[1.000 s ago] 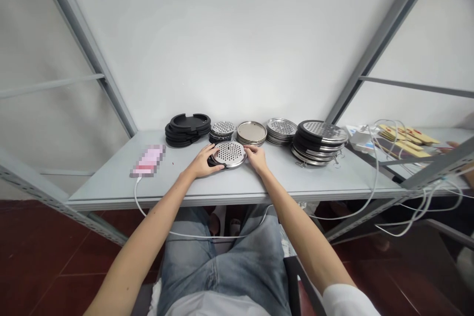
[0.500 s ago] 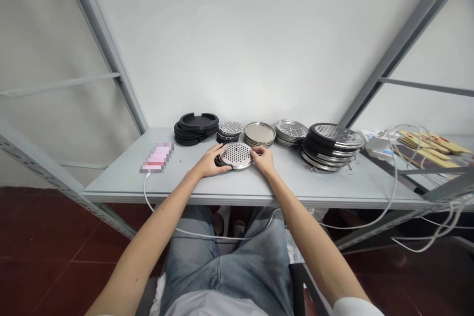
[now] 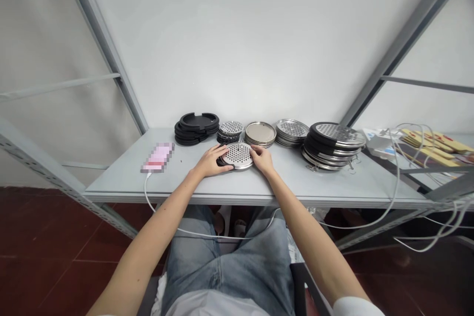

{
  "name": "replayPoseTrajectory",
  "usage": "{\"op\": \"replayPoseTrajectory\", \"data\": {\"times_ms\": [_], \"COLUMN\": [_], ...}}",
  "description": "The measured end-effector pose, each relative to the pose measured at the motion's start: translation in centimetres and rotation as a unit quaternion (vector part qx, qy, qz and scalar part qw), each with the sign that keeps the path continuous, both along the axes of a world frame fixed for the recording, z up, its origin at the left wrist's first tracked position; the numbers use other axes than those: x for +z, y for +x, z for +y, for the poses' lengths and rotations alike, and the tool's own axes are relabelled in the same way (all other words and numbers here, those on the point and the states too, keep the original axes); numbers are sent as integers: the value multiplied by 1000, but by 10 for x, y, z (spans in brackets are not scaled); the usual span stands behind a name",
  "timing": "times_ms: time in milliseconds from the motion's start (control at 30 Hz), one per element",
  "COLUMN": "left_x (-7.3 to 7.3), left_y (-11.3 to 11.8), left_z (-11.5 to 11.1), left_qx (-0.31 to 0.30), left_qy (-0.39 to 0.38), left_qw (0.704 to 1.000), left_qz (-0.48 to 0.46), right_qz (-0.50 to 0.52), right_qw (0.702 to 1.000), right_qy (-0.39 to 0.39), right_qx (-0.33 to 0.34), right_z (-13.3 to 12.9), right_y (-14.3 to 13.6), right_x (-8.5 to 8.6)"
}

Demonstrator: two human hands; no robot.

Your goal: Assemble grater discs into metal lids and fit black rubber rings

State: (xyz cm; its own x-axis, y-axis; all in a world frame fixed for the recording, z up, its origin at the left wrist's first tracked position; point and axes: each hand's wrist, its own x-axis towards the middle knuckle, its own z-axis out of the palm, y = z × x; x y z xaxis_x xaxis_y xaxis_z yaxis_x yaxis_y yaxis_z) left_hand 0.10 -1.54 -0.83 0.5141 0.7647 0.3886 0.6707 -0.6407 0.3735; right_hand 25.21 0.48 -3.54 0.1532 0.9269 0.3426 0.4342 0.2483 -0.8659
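Both forearms extended from the near edge of the desk (image 3: 237, 188) toward its middle. The left hand (image 3: 214, 160) and the right hand (image 3: 263, 158) lay on opposite sides of a perforated metal disc (image 3: 239, 154). Each hand's fingers were curled onto the disc rim, so the hands stood apart with the disc clamped between them. The disc was circular and had no long axis; it lay directly ahead, and neither hand was nearer than the other. It was bright steel with a raised rim and a regular grid of round holes. It sat on a black ring (image 3: 221, 162), of which only the left edge showed under the left fingers.

Left of the hands, near the left edge, lay a phone (image 3: 157, 156) with a white cable (image 3: 148, 197) dropping over the near edge.

Along the far edge, from left to right, stood:
- a stack of matte black rings (image 3: 196, 127), notched on the rim;
- a small perforated stack (image 3: 229, 131);
- a stack of plain metal lids (image 3: 260, 133);
- a stack of perforated discs (image 3: 292, 132);
- a leaning stack of assembled black-and-steel units (image 3: 331, 144).
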Motion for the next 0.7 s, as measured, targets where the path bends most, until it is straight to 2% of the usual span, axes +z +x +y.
{"op": "replayPoseTrajectory", "data": {"times_ms": [233,700], "left_x": [0,5], "left_y": [0,0], "left_z": [-2,-9], "left_qx": [5,18], "left_qy": [3,-10], "left_qw": [1000,1000], "left_qz": [6,-14], "right_qz": [12,-62], "right_qw": [1000,997], "right_qy": [-2,0], "right_qx": [15,51], "right_z": [0,1], "right_y": [2,1], "right_x": [0,-2]}}
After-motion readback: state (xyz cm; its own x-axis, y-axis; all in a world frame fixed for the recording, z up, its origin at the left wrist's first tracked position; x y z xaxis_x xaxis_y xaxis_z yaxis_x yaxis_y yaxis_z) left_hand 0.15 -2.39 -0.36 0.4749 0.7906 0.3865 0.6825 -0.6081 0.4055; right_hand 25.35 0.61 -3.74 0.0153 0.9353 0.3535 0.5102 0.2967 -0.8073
